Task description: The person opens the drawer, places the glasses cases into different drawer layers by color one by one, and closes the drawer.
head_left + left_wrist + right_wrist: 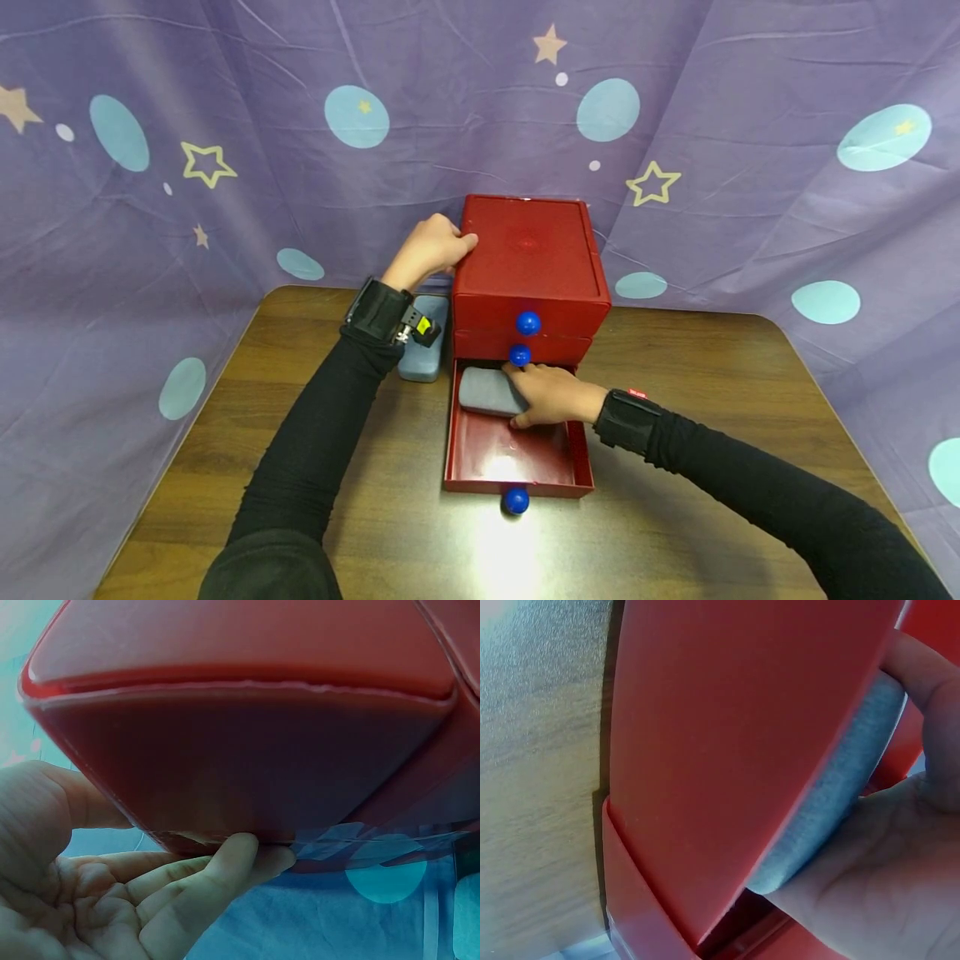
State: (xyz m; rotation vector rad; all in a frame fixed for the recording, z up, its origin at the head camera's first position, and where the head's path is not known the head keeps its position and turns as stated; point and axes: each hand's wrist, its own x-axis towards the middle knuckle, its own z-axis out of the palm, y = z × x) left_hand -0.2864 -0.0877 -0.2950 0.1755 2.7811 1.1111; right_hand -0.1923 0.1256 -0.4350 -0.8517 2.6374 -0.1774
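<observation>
A red three-drawer chest (528, 250) with blue knobs stands at the back of the wooden table. Its bottom drawer (510, 482) is pulled out. My right hand (551, 396) is inside the drawer near the back and grips a grey oblong case (483, 392) that lies across it. In the right wrist view the grey case (840, 787) sits between my palm and thumb (885, 877), behind the red drawer wall (720, 750). My left hand (431, 246) rests on the chest's top left edge. In the left wrist view its fingertips (247, 851) touch the chest's corner (240, 750).
A second blue-grey case (423, 362) lies on the table just left of the chest, partly under my left wrist. The upper two drawers are closed, their knobs (528, 322) facing me. Purple patterned cloth surrounds the table (675, 517).
</observation>
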